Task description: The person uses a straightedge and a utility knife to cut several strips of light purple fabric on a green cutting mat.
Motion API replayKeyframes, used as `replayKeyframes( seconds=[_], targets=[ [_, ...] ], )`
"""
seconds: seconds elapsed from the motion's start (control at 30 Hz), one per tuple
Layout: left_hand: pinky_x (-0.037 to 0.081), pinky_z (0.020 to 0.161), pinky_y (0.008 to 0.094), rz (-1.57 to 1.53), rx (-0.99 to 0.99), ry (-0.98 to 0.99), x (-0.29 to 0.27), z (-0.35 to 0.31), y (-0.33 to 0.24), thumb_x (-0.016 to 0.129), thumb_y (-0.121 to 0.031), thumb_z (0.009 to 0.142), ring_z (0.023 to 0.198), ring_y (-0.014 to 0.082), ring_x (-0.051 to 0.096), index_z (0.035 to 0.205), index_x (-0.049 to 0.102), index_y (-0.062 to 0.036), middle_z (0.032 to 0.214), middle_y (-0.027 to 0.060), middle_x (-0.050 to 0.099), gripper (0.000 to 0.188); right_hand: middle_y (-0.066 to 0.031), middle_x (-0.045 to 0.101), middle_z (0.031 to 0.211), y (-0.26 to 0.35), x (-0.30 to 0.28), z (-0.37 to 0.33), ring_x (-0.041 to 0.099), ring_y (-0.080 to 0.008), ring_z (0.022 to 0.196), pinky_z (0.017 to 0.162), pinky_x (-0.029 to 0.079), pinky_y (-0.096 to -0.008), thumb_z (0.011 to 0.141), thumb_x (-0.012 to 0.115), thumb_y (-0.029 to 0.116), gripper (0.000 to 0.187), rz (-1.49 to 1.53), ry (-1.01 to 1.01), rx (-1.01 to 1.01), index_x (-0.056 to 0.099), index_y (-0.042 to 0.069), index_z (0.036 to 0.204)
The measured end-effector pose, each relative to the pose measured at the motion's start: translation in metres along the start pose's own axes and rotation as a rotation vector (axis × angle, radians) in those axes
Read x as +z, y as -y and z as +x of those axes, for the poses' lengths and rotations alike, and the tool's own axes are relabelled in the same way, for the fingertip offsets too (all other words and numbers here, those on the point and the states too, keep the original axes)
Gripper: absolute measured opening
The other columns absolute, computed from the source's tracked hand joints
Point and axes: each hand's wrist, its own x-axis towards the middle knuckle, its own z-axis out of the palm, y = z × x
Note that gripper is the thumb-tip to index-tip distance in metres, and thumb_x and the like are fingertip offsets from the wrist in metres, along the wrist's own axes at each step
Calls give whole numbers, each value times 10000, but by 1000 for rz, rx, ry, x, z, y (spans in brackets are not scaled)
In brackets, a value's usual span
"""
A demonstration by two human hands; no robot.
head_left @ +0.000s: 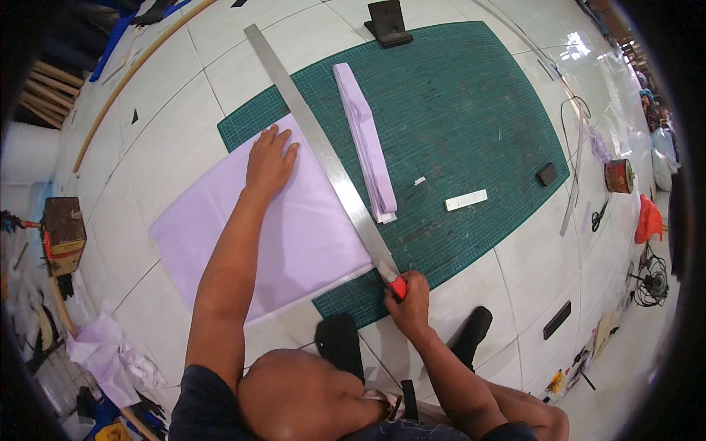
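A folded stack of lilac sheet material (309, 228) lies partly on a green cutting mat (456, 117) and partly on the floor. Along its right edge runs a long metal ruler (334, 158), slanting from the far left toward me. My left hand (270, 165) rests flat on the lilac stack near its far corner, fingers spread beside the ruler. At the ruler's near end, my right hand (412, 303) grips a red-handled utility knife (398, 287). Its blade end points at the ruler and the stack's near corner. A narrow bundle of lilac strips (365, 140) lies right of the ruler.
On the mat are a white block (466, 200) and a small black block (546, 174); a black bracket (388, 26) stands at its far edge. Scissors (599, 217) and a round tin (618, 176) lie to the right. A wooden block (65, 228) stands far left.
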Motion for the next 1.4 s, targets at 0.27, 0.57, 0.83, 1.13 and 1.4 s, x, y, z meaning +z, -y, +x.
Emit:
replayKeyframes(
  seconds=[0.27,0.57,0.83,1.13,1.4],
  targets=[
    [269,1152,493,-126,-19,-9,-4,-1,0,522,-302,969,1378,424,371,1359,497,-19,1462,259,430,483,-222,537,1151,16,15,-24,524,-414,1074,925,427,-500,650,795,79,498,75,-10,-81,501,8,1047],
    [260,1173,466,-65,5,110,-18,-6,-5,627,-343,909,1423,420,305,1402,468,-76,1515,255,354,583,-205,545,1133,3,17,-27,517,-401,1043,901,398,-492,679,812,119,508,5,-10,-101,523,-4,1079],
    [236,1190,461,38,-37,190,-20,1,-12,755,-479,776,1456,412,234,1414,477,-79,1557,254,268,803,-201,592,923,-28,-39,61,584,-393,848,727,454,-442,849,755,288,372,52,-215,240,579,-1,1002],
    [285,1171,448,72,35,245,-28,11,-22,835,-557,626,1429,393,307,1425,403,22,1525,254,330,1077,-158,667,837,-91,-115,174,638,-288,775,734,490,-389,833,753,434,508,39,-484,567,628,-42,960],
    [286,1166,471,28,18,346,-35,9,-9,904,-473,541,1451,365,271,1490,356,-56,1558,212,283,1172,-103,567,840,-18,-31,23,551,-260,739,680,466,-385,757,838,344,434,102,-18,350,599,24,927]
  ],
)
